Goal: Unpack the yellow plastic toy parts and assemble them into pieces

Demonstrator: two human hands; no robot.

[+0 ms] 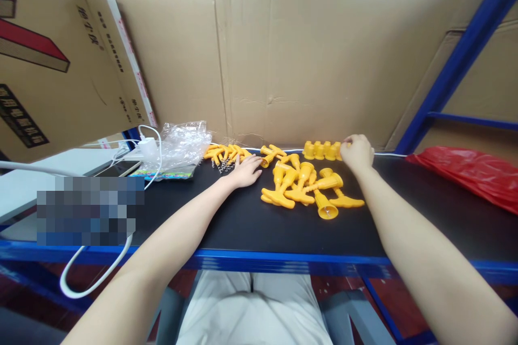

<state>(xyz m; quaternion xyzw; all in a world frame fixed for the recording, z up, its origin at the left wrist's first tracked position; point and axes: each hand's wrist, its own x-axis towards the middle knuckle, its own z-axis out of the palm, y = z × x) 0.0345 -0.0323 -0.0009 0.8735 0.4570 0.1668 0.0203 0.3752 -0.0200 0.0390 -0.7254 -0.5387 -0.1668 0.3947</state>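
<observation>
My left hand (247, 170) lies flat and open on the black table top (251, 221), fingers pointing toward a small heap of orange-yellow plastic pieces (225, 154) and metal springs. My right hand (358, 152) is curled at the right end of a row of yellow plastic caps (321, 150) standing against the cardboard wall; its fingertips touch the last cap. Between my hands lies a pile of yellow funnel-shaped parts with flat handles (301, 186).
A crumpled clear plastic bag (184, 143) lies at the left, beside a white charger with cable (146, 146) and a phone (121, 168). A red plastic bag (471, 175) sits at the right. Cardboard sheets (307, 59) wall the back; blue shelf posts stand right.
</observation>
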